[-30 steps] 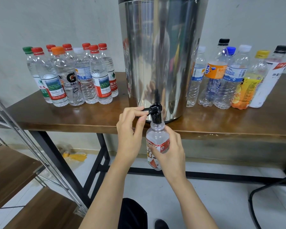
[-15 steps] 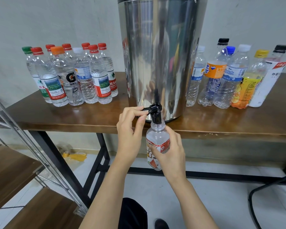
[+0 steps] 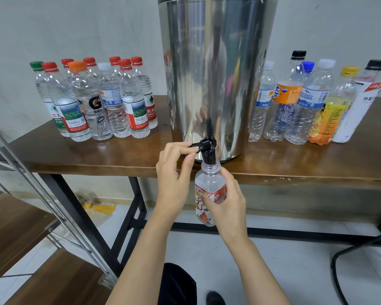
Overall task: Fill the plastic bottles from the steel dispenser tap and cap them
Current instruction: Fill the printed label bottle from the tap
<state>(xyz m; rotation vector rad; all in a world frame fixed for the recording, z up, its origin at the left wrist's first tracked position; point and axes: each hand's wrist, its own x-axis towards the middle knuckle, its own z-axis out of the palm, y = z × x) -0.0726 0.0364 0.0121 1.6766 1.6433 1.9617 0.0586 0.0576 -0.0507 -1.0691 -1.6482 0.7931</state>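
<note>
Capped bottles (image 3: 97, 102) on the table's (image 3: 119, 155) left, your left hand (image 3: 174, 175) pinching the tap lever (image 3: 196, 146) of the steel dispenser (image 3: 216, 73), uncapped bottle's (image 3: 207, 183) mouth against the spout (image 3: 209, 158), your right hand (image 3: 231, 205) gripping its body, more bottles (image 3: 306, 106) right.

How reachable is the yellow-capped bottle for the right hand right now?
Probably not yet: the right hand grips the small bottle under the tap. The way itself looks free; the yellow-capped bottle stands right of the steel dispenser with bare table before it.
</note>
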